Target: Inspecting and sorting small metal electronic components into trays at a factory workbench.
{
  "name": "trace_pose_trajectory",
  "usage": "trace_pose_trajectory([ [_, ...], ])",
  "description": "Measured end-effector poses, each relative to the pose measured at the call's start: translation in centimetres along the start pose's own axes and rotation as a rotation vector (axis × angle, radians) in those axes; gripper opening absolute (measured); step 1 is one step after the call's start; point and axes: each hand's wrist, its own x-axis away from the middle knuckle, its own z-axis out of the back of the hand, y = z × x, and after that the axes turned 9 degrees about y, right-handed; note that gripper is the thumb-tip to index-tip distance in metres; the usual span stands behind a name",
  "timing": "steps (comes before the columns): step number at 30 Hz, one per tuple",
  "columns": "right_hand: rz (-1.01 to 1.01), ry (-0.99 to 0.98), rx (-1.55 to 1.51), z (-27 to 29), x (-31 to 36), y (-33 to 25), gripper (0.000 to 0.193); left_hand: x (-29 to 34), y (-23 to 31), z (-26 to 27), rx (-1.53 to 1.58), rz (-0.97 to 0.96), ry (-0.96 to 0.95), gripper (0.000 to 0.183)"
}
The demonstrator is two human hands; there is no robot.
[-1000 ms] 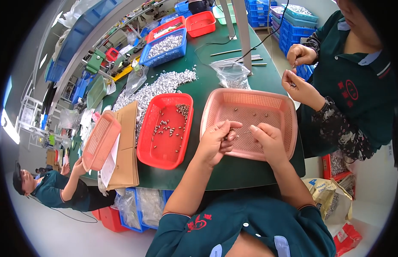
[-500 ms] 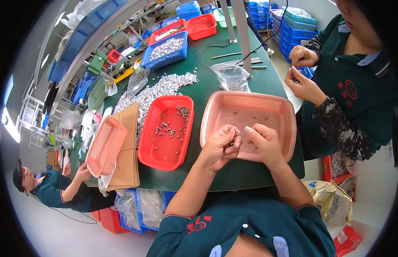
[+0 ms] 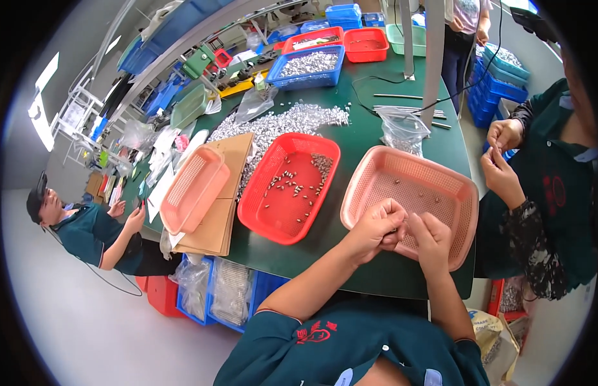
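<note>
Both hands meet over the near side of a pink mesh basket (image 3: 465, 222), which holds a few small metal parts. My left hand (image 3: 378, 226) is closed, with a small dark metal part just showing at its fingertips. Pinched fingers of my right hand (image 3: 430, 239) almost touch the left ones; whatever they grip is too small to make out. To the left is a red basket (image 3: 283, 233) with many small metal parts scattered in it and heaped at its far right corner.
Silver parts (image 3: 292, 122) lie piled on the green table (image 3: 350, 132) behind the red basket. A clear bag (image 3: 402, 128) and metal rods (image 3: 408, 96) sit beyond the pink basket. Another pink basket (image 3: 195, 186) rests on cardboard (image 3: 238, 157). Co-workers stand at left, right and back.
The view has swung, so the table sits further right. My hands remain pinched together, the thin metal pin between them no longer showing. The left co-worker's hand has left the pink basket.
</note>
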Motion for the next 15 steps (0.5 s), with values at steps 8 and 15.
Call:
trace_pose_trajectory([
  [8, -0.175, 0.045, -0.121, 0.4, -0.9, 0.0, 0.026, 1.4, 1.7, 0.6, -0.681, -0.24, 0.195, 0.013],
  [15, -0.183, 0.029, -0.177, 0.9, -0.1, 0.8, 0.025, 4.0, 9.2, 8.7, -1.249, -0.649, 0.801, 0.025],
])
